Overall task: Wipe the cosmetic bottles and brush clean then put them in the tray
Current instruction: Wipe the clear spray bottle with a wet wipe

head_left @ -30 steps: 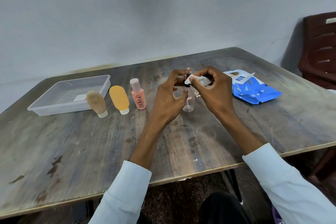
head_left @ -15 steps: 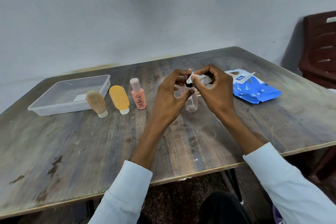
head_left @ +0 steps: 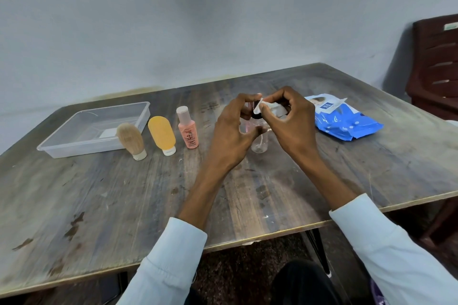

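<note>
My left hand (head_left: 233,131) grips a clear pump bottle (head_left: 259,141) upright above the table's middle, thumb on its body. My right hand (head_left: 290,121) pinches a white wipe (head_left: 260,105) against the bottle's dark neck. To the left stand a pink bottle (head_left: 187,129), an orange tube (head_left: 162,135) on its white cap and a bristle brush (head_left: 130,140). The clear plastic tray (head_left: 62,150) sits at the far left with only a small white label showing inside.
A blue pack of wipes (head_left: 344,124) with its flap lifted lies right of my hands. The worn wooden table (head_left: 124,205) reaches the wall behind. A dark red plastic chair (head_left: 436,67) stands at the right edge.
The bottle has shifted slightly right and lower in my left hand. My right hand keeps the wipe on the bottle's top. The other items have not moved.
</note>
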